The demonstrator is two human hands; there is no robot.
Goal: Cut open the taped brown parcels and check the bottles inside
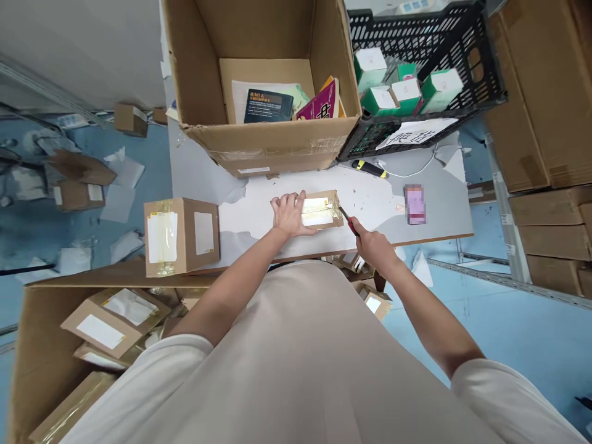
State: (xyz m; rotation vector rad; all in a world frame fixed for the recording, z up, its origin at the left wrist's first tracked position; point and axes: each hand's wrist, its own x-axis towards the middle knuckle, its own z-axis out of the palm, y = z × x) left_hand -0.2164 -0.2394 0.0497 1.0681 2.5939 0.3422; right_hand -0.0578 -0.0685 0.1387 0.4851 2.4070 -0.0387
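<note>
A small cardboard box (319, 209) with a white label and clear tape lies on the white table. My left hand (289, 214) grips its left end, fingers over the far side and thumb along the near edge. My right hand (374, 246) is closed around the handle of a red and black box cutter (350, 224). The cutter's tip meets the taped right end of the small box. How deep the blade goes, I cannot tell.
An open carton (272, 145) holds books at the back, beside a black crate (370, 137) of green-and-white boxes. A taped box (182, 237) stands left. A yellow-black cutter (370, 168) and pink pack (415, 205) lie right. A large carton (21, 370) of parcels sits lower left.
</note>
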